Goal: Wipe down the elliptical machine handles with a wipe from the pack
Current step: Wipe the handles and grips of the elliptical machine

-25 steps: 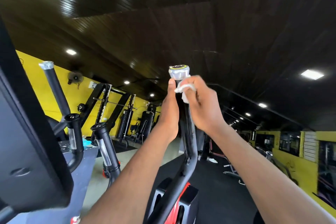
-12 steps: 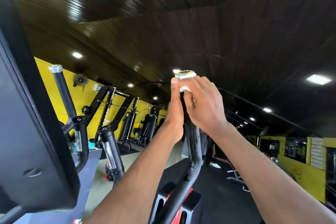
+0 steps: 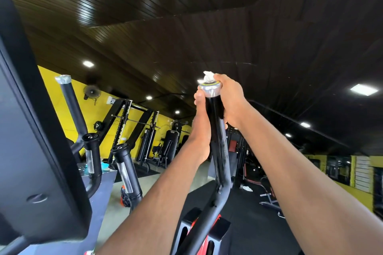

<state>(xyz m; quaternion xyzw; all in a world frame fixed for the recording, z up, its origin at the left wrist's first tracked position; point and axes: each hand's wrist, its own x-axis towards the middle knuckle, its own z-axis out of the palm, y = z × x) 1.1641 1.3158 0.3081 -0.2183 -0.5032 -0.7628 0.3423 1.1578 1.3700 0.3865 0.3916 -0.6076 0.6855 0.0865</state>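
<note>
Now the right hand (image 3: 230,99) has slid up the tall right handle (image 3: 217,141) of the elliptical and sits at its very top, curled around the bar just under the silver end cap (image 3: 209,88). A second ago the wipe (image 3: 208,76) was pressed against the grip below the cap; at this moment its bunched white tip pokes out above the cap, pinched in the closed fingers of that hand. The left hand (image 3: 200,126) is wrapped around the same bar from the other side, thumb up near the cap, closed on the handle and steadying it.

The black grip below the hands shows faint streaks, which may be damp from wiping, though I cannot be sure. By the look of it, the upward stroke on this handle has reached its end, and the cap is being covered.

Off to the left, the other tall handle (image 3: 70,105) stands well apart, and two short grips (image 3: 92,155) rise near the console (image 3: 31,151). Nobody is touching those, so I judge the job partly done. The pack itself is not something I can pick out from here.
</note>
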